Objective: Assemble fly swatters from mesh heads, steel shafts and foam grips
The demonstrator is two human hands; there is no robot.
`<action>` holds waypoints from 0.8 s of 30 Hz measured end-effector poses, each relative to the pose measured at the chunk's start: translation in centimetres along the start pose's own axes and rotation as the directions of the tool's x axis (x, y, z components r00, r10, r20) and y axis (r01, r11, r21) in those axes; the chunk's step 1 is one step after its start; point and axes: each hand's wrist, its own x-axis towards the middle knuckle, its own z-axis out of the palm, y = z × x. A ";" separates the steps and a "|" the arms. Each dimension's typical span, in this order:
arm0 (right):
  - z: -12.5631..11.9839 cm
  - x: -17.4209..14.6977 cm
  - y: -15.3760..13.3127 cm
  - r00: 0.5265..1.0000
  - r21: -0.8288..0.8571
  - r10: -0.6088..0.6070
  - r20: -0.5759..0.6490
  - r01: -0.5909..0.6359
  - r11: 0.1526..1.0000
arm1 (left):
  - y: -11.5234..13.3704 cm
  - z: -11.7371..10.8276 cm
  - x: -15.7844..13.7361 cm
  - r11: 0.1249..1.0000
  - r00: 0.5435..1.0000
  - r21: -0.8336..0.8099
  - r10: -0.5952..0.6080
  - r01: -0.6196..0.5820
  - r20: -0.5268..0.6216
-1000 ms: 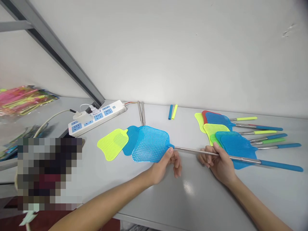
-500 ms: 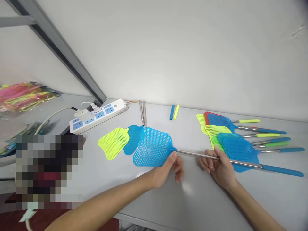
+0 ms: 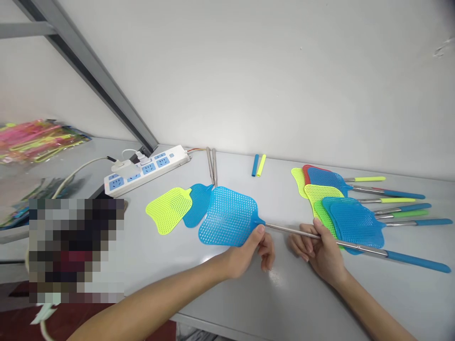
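Both hands hold a blue fly swatter point(image 3: 229, 218) with a metal rod and a blue grip at its right end. My left hand point(image 3: 250, 251) pinches the neck of its mesh head between thumb and curled fingers. Farther right, my right hand point(image 3: 322, 253) is closed round the rod, thumb on top. Left of the held head lie a yellow swatter head point(image 3: 168, 210) and a second blue swatter head point(image 3: 197, 206), partly overlapping. Two bare metal rods point(image 3: 212, 166) lie behind them. Blue point(image 3: 255, 165) and yellow grip sleeves point(image 3: 261, 165) rest near the wall.
Several swatters with grips point(image 3: 355, 218) lie overlapped at the right, beneath the held rod. A white power strip point(image 3: 147, 170) with plugs and cables is at the back left. Bagged colourful items point(image 3: 39, 142) sit far left, near a grey metal post point(image 3: 95, 80).
The held swatter's grip end has dipped slightly, and the rod now slopes more at my right hand. My left hand stays at the neck. The view has shifted a little.
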 end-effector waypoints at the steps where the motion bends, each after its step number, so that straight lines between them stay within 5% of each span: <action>1: 0.0 0.0 0.0 1.000 -0.001 0.002 0.001 -0.002 1.000 | -0.1 0.1 0.0 1.000 1.000 -0.004 0.003 -0.003 -0.003; 24: -0.2 0.6 0.3 0.998 -0.028 -0.036 -0.043 0.035 0.999 | -0.6 0.3 0.5 0.995 0.995 -0.080 -0.061 0.055 -0.073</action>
